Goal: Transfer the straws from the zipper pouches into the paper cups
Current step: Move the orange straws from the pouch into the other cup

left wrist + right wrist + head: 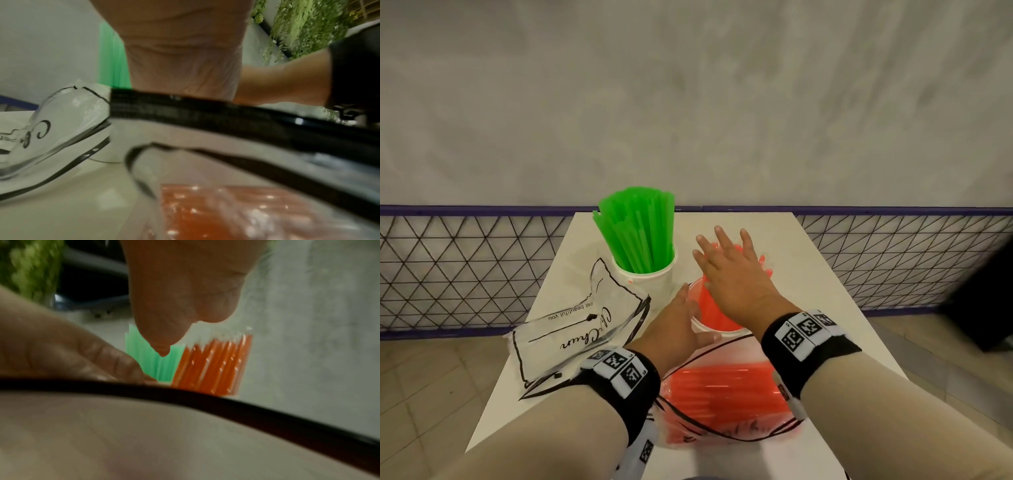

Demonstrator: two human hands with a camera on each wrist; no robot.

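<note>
A white paper cup (710,329) holds a bunch of orange straws (709,305) near the table's middle. My right hand (727,269) lies flat on the straw tops, fingers spread and straight. My left hand (676,323) wraps the cup's left side, thumb at its near rim. In the right wrist view the orange straws (213,366) stand upright below my palm. A second paper cup (645,279) to the left is full of green straws (638,229). A clear zipper pouch (722,401) with more orange straws lies under my wrists.
An empty clear zipper pouch (575,330) with black trim and script lettering lies at the left of the white table (808,298). A mesh fence (465,267) runs behind the table, with a grey wall above it. Tiled floor shows on both sides.
</note>
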